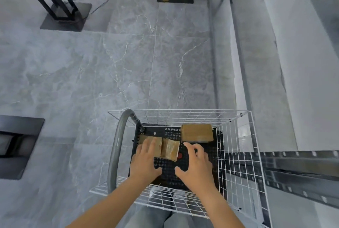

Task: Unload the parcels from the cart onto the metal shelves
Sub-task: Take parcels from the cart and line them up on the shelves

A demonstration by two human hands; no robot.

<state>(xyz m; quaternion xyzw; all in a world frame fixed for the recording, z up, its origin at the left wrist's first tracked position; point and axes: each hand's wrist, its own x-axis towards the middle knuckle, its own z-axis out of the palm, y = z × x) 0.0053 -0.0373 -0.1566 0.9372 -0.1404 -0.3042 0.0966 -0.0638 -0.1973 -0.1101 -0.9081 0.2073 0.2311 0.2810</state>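
head view: two hands inside a wire cart (236, 154), three parcels on its black base.
left hand (145, 158) lies flat, fingers straight, on the left parcel (158, 146); middle parcel (169, 149) touches it, between the hands; right hand (194, 165) spread, loosely bent, holding nothing; far parcel (197, 132) beyond its fingertips; grey handle (115, 150) left of the left hand; metal shelf (293, 169) right of the right hand.

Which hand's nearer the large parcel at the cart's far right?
Right. The right hand is spread just short of the large parcel, not touching it; the left hand rests on a small parcel farther left.
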